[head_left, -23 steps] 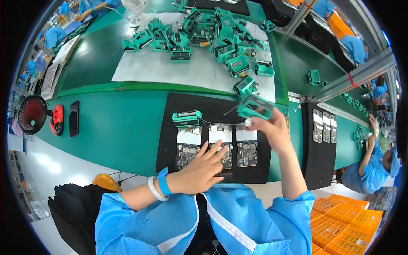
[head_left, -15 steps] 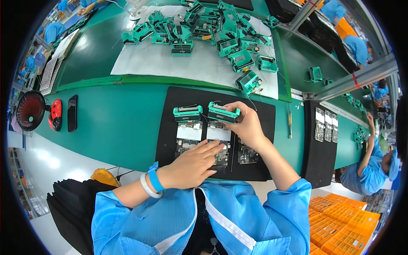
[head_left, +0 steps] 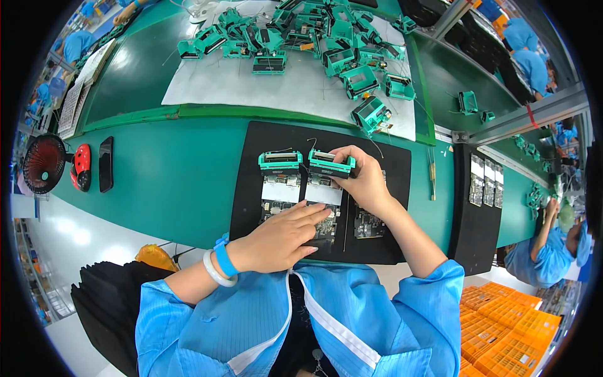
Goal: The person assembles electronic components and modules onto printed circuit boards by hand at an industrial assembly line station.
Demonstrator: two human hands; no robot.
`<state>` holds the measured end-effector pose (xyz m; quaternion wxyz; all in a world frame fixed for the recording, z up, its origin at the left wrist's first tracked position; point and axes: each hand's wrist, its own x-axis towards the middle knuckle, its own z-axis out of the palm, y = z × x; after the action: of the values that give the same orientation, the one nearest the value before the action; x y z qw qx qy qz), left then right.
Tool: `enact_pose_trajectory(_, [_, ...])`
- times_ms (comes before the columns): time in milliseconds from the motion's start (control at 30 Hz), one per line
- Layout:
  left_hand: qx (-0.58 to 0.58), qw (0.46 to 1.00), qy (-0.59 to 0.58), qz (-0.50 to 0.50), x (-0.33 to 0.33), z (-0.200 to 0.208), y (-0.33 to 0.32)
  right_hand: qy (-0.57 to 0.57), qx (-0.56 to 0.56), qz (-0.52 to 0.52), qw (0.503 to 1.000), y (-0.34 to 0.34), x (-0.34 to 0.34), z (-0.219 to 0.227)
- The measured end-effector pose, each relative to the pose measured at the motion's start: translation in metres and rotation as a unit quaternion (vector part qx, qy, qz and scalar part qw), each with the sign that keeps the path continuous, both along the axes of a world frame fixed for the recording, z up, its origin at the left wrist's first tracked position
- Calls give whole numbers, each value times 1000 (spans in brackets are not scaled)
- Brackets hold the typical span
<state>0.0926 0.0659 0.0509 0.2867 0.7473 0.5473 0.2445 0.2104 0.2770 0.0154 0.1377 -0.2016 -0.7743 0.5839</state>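
My right hand (head_left: 364,179) grips the right end of a green-and-black printer module (head_left: 328,163) at the top of the middle circuit board (head_left: 325,234). Flat on that board lies my left hand (head_left: 284,234), fingers stretched out, covering part of it. To the left, a second green module (head_left: 280,161) sits at the top of another board (head_left: 280,190), whose lower part my left hand partly hides. A third board (head_left: 369,225) lies beneath my right wrist, partly covered. All of these rest on a black mat (head_left: 251,147).
Many green modules (head_left: 336,60) are heaped on a white sheet (head_left: 207,88) beyond the mat. A fan (head_left: 45,163), a red-and-black object (head_left: 81,167) and a phone (head_left: 106,164) stand left. Right are a metal post (head_left: 534,113), more boards (head_left: 488,182) and a co-worker (head_left: 543,251).
My right hand and the module have shifted slightly, the module now sitting more level over its board. My left hand stays on the middle board. The co-worker's arm has lowered.
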Motion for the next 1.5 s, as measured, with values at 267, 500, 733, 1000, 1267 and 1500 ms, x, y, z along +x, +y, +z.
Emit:
enact_pose_trajectory(267, [-6,1000,-4,-1,1,1,0,-6,-3,1,1000,-2,2,1])
enact_pose_trajectory(500, [48,971,-158,170,10,12,5,-11,77,4,997,-4,3,1])
enact_pose_trajectory(733, [269,928,132,221,21,-17,26,31,14,-25,999,-3,3,-7])
enact_pose_trajectory(1000, [317,901,184,231,23,-24,34,6,63,7,998,-1,2,5])
enact_pose_trajectory(1267, [328,894,189,238,25,-27,38,11,46,7,999,-1,2,2])
enact_pose_trajectory(1500, [330,892,198,238,24,-32,41,3,40,4,999,-1,2,-1])
